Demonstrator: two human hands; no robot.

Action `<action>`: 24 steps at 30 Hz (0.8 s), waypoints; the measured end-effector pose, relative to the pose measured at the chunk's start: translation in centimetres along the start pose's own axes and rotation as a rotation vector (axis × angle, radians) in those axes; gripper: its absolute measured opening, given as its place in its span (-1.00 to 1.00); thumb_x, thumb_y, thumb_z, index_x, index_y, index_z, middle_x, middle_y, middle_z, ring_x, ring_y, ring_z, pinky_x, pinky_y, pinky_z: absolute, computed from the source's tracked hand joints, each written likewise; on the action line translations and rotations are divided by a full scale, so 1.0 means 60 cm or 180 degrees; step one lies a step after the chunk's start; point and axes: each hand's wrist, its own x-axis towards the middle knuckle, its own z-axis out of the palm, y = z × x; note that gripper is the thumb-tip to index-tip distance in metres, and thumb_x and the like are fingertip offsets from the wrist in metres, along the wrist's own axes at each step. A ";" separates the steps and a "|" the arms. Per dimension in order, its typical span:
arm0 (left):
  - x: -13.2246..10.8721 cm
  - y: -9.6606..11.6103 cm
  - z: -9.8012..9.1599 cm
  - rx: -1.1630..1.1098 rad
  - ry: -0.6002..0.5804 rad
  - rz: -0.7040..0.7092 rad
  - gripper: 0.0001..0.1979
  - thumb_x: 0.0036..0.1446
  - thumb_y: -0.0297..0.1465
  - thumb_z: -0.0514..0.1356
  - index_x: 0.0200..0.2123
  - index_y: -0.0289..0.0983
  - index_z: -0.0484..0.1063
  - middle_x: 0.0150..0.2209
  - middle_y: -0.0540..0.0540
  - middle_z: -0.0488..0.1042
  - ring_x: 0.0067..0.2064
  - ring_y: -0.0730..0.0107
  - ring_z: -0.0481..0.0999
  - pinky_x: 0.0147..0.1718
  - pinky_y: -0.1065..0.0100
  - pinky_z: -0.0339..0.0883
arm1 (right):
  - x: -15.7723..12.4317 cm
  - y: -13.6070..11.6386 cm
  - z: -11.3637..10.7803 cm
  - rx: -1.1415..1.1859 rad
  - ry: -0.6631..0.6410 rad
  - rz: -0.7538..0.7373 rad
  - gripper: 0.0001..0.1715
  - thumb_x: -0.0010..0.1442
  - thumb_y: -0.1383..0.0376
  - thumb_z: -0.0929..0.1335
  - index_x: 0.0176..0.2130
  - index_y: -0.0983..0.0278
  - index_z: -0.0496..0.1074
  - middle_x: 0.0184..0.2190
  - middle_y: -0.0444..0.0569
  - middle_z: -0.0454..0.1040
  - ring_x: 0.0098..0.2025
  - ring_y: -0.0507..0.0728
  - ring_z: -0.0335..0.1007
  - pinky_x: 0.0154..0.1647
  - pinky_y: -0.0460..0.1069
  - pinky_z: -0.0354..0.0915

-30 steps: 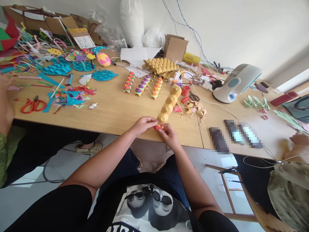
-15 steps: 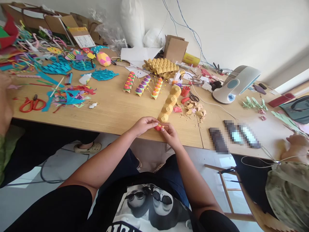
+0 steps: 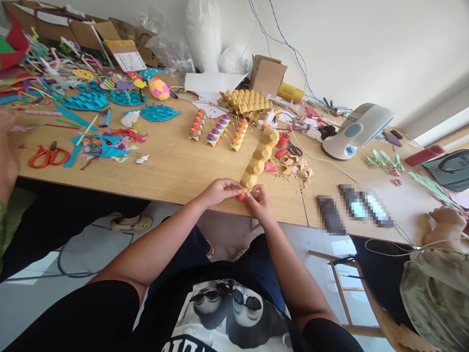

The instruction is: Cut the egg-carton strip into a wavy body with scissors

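Note:
A yellow egg-carton strip, a row of several bumps, points away from me over the table's front edge. Its near end is pinched between my left hand and my right hand, both closed at the fingertips. A small red piece shows at that end, under the fingers; how it is joined to the strip I cannot tell. Beyond the strip stand three decorated egg-carton strips, one red and green, one purple and one orange, with pin-like stalks.
Torn carton scraps, a red cup and black-handled scissors lie right of the strip. Orange scissors and paper scraps are left. A white fan stands right. Other people's arms rest at both sides.
The strip's near end has come towards me into my fingertips, its far end seeming slightly raised. The red piece, earlier between my fingers, is now partly covered by that end.

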 end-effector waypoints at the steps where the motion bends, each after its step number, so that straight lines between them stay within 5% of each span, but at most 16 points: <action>1: 0.000 0.001 0.000 0.0004 0.0010 0.0005 -0.60 0.04 -0.10 0.43 -0.18 -0.28 0.65 -0.16 -0.17 0.68 -0.10 0.18 0.63 0.02 0.18 0.43 | 0.000 -0.003 0.001 -0.0035 0.0047 0.0025 -0.48 0.17 -0.11 0.45 -0.28 0.15 0.17 -0.58 -0.31 0.23 -0.55 -0.03 0.03 -0.49 -0.10 -0.03; 5: -0.002 0.007 0.000 0.0099 0.0078 0.0062 -0.56 0.10 -0.06 0.38 -0.11 -0.28 0.65 -0.08 -0.20 0.67 -0.03 0.16 0.61 0.07 0.17 0.40 | 0.001 -0.009 0.001 -0.0157 0.0216 0.0198 -0.48 0.18 -0.16 0.40 -0.32 0.15 0.19 -0.62 -0.31 0.16 -0.58 -0.02 0.00 -0.52 -0.10 -0.06; 15: -0.005 0.009 -0.002 -0.0005 -0.0158 -0.0004 -0.46 0.01 -0.16 0.47 0.03 -0.28 0.58 0.01 -0.23 0.62 0.05 0.12 0.58 0.11 0.12 0.39 | 0.003 -0.004 -0.005 0.0134 0.0151 0.0305 -0.47 0.18 -0.19 0.39 -0.22 0.14 0.19 -0.54 -0.25 0.42 -0.50 0.05 0.34 -0.42 -0.07 0.22; 24: -0.006 -0.004 0.001 0.0531 -0.0303 0.0351 -0.46 0.00 -0.20 0.48 0.05 -0.26 0.56 -0.04 -0.19 0.61 -0.02 0.19 0.58 0.07 0.16 0.40 | 0.014 -0.011 0.005 -0.0058 0.0427 0.0551 -0.49 0.08 -0.03 0.47 -0.26 0.14 0.16 -0.65 -0.32 0.36 -0.63 -0.01 0.23 -0.55 -0.12 0.11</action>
